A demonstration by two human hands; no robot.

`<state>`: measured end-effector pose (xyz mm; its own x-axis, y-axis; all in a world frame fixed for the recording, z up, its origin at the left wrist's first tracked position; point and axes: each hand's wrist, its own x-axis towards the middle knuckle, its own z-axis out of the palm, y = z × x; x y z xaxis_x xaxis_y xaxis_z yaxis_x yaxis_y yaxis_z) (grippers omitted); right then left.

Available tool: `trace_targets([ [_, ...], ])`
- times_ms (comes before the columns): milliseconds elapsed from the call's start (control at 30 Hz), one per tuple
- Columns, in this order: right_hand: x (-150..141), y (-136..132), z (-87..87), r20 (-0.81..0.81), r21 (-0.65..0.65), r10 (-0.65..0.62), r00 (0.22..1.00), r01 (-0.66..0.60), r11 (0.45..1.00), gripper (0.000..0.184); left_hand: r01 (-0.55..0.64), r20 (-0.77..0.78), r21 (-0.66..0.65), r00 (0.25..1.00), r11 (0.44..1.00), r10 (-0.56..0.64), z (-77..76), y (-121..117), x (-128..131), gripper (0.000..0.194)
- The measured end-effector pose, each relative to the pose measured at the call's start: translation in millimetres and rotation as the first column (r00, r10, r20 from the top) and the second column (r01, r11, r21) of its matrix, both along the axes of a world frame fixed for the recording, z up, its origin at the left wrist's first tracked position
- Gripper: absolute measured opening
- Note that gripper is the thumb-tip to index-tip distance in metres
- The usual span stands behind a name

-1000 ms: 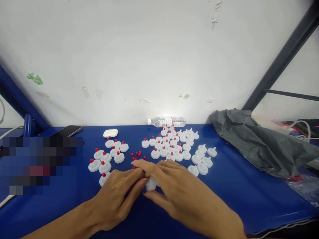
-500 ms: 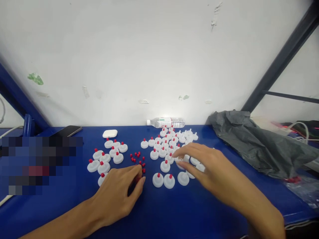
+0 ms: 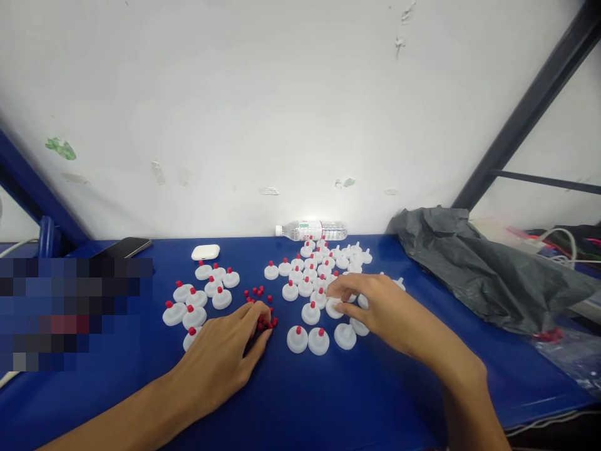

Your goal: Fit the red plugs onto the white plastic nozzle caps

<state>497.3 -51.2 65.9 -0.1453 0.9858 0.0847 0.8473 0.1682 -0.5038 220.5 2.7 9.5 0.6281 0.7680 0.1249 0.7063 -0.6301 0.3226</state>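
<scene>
Head view: left hand (image 3: 223,347) is cupping red caps (image 3: 261,324); right hand (image 3: 382,310) is straddling a white funnel (image 3: 332,309), grip unclear, likely light, stiff, rim-pinchable.

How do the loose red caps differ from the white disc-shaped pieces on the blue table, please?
Colour: the loose red caps are red, while the white disc-shaped pieces are whitish. Size: the caps are much smaller than the pieces. Place: the caps lie scattered by the left hand, while the pieces form groups to either side. Both rest on the blue table.
</scene>
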Motion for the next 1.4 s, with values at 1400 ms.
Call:
trace_targets([
  [1400,-2.6,-0.2,-10.3,0.172,0.104,-0.012,0.985,-0.007,0.995,0.035,0.014,0.050,0.017,0.999,1.000,-0.015,3.8,-5.6,-2.9,0.021],
])
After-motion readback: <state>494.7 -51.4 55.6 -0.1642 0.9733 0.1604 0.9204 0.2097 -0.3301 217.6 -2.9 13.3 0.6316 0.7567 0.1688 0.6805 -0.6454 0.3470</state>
